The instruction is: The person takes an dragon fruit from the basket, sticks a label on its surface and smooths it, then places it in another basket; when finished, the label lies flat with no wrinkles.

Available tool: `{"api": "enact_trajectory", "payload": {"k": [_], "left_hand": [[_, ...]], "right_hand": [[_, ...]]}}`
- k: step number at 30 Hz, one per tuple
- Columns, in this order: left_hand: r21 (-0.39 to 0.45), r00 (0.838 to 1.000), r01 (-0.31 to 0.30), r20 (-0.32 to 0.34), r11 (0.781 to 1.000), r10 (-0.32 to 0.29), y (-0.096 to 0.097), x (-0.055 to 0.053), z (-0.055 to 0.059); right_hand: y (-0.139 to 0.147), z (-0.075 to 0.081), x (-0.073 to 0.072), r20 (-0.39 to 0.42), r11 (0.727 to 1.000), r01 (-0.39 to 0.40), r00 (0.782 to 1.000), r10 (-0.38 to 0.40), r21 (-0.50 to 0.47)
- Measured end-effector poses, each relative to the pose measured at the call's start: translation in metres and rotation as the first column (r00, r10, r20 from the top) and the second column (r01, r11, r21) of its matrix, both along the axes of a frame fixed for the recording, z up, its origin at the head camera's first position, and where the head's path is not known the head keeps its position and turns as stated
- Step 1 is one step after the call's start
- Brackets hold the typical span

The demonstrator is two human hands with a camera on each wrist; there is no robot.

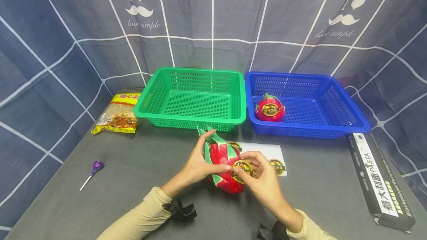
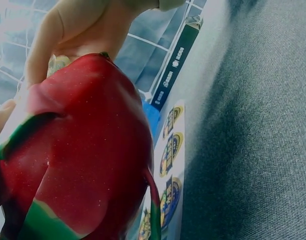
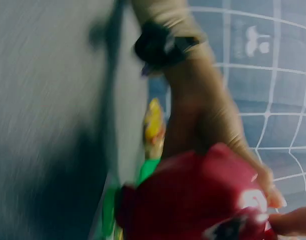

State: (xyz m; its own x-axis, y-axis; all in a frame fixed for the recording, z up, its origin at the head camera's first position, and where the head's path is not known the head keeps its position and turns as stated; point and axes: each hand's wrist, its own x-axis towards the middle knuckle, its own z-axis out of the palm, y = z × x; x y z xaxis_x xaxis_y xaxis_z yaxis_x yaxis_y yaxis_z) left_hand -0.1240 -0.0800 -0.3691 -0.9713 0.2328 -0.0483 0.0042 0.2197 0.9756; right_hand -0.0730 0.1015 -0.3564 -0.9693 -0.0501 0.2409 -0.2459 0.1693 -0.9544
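A red dragon fruit (image 1: 220, 155) with green-tipped scales is held just above the grey table, tilted. My left hand (image 1: 195, 164) grips it from the left, thumb across its front and fingers behind. At the fruit's right side, my right hand (image 1: 265, 179) pinches a round black-and-gold sticker (image 1: 242, 176) against the skin, its thumb on the sticker's face and its fingers curled. Beneath the fruit and right hand lies a white sticker sheet (image 1: 261, 148), partly hidden; more stickers show on it in the left wrist view. The right wrist view is blurred.
Behind stand a green basket (image 1: 190, 117) and a blue basket (image 1: 308, 130); the blue one holds another dragon fruit (image 1: 270, 112) with a sticker. A pasta bag (image 1: 118, 114) and a lollipop (image 1: 97, 166) lie left. A long pasta box (image 1: 380, 180) lies right.
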Motion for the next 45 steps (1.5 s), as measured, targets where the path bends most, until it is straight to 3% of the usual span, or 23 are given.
{"api": "enact_trajectory", "payload": {"k": [3, 6, 10, 16, 20, 24, 38, 45], "left_hand": [[0.002, 1.0, -0.008, -0.022, 1.0, 0.008, 0.0, -0.002, -0.005], [-0.002, 0.999, -0.017, -0.042, 1.0, 0.017, 0.0, -0.002, -0.006], [0.003, 0.998, -0.027, -0.055, 1.0, 0.027, 0.0, -0.002, -0.005], [0.075, 0.998, -0.037, -0.052, 0.996, 0.041, 0.001, -0.001, -0.003], [0.151, 0.998, -0.043, -0.047, 0.988, 0.05, 0.002, 0.0, -0.004], [0.189, 0.996, -0.054, -0.058, 0.981, 0.066, 0.005, 0.002, -0.008], [0.23, 0.99, -0.069, -0.102, 0.971, 0.095, 0.014, 0.012, -0.022], [0.246, 0.99, -0.051, -0.114, 0.968, 0.081, 0.013, 0.012, -0.023]], "right_hand": [[0.0, -0.004, -0.001, -0.154, 0.997, 0.027, 0.988, -0.015, 0.076], [-0.001, -0.007, -0.002, -0.294, 0.982, 0.088, 0.955, -0.036, 0.166], [0.0, -0.008, -0.003, -0.361, 0.959, 0.16, 0.93, -0.067, 0.234], [-0.001, -0.014, -0.003, -0.255, 0.975, 0.137, 0.963, -0.09, 0.175], [-0.006, -0.019, 0.0, -0.068, 0.996, 0.08, 0.995, -0.076, 0.049], [-0.012, -0.025, 0.004, 0.081, 0.997, 0.04, 0.996, -0.035, -0.063], [-0.018, -0.036, 0.008, 0.189, 0.986, 0.078, 0.981, -0.049, -0.149], [-0.017, -0.034, 0.008, 0.177, 0.975, 0.034, 0.984, 0.005, -0.218]]}}
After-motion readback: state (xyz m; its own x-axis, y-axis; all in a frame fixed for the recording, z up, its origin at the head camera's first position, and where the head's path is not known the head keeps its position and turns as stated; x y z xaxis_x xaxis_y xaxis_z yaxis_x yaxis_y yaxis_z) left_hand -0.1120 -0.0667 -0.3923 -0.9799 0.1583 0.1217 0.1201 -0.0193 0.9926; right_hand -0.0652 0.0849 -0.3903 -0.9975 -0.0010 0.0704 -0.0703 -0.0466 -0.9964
